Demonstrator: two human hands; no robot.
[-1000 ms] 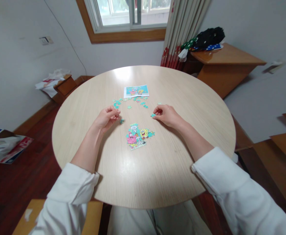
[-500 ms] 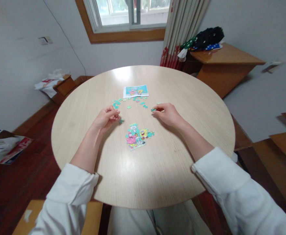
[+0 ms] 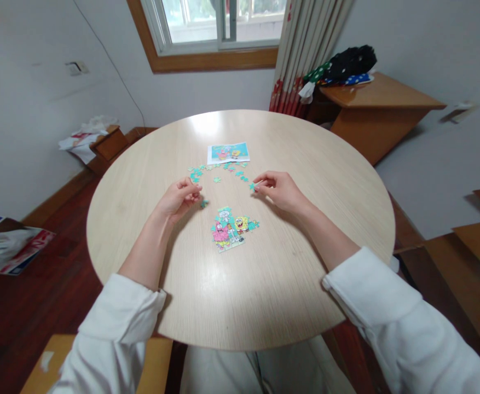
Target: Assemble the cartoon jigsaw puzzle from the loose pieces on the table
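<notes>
My right hand point(image 3: 278, 189) pinches a teal puzzle piece point(image 3: 252, 187) between thumb and fingertips, just above the table. On the left, my left hand point(image 3: 178, 198) is closed with its fingers curled; whether anything is inside cannot be seen. A loose puzzle piece point(image 3: 204, 203) lies by its fingertips. Between and nearer to me sits a partly joined cartoon puzzle point(image 3: 228, 231), showing a pink, a pale and a yellow figure. Beyond the hands, several loose teal pieces point(image 3: 196, 174) form an arc below a printed picture card point(image 3: 228, 153).
All of this lies on a round wooden table point(image 3: 240, 306). A brown wooden cabinet point(image 3: 383, 93) with dark cloths point(image 3: 350, 64) on it stands at the back right. A curtain point(image 3: 301, 49) hangs beside the window point(image 3: 219, 24).
The piece in my right hand has turned to show its flat teal face, and the fingertips have shifted slightly left. My left hand stays put.
</notes>
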